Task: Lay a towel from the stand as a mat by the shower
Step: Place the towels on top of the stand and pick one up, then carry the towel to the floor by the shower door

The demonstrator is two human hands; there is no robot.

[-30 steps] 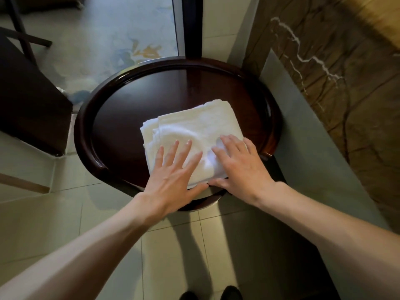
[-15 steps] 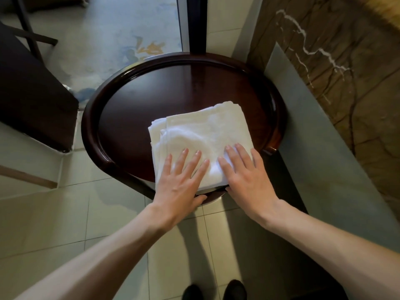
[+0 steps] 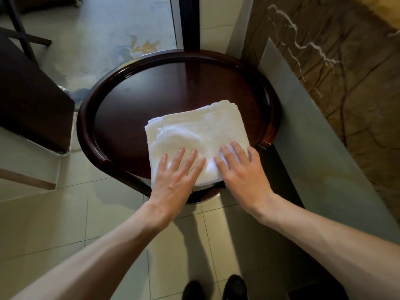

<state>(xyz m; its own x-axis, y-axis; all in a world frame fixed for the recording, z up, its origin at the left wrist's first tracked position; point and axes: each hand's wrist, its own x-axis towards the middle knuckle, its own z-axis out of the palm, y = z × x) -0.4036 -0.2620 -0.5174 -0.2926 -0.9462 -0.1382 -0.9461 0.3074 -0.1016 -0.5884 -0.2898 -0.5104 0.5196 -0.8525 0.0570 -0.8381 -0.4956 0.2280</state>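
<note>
A folded white towel (image 3: 199,131) lies on the near right part of a round dark wooden stand (image 3: 134,118) with a raised rim. The towel's near edge hangs slightly past the stand's front rim. My left hand (image 3: 175,176) rests flat on the towel's near left part, fingers straight and spread. My right hand (image 3: 240,169) lies flat on its near right corner, fingers straight. My thumbs sit at or below the towel's near edge; whether they are under it cannot be seen.
A brown marble wall (image 3: 335,68) and a pale ledge (image 3: 313,159) close in the right side. A dark chair (image 3: 30,94) stands at the left. A door frame (image 3: 188,22) rises behind the stand. Pale floor tiles (image 3: 97,213) and my shoes (image 3: 214,286) are below.
Both hands have slid back toward me along the towel, from its middle to its near edge. The towel has shifted slightly toward the stand's front rim.
</note>
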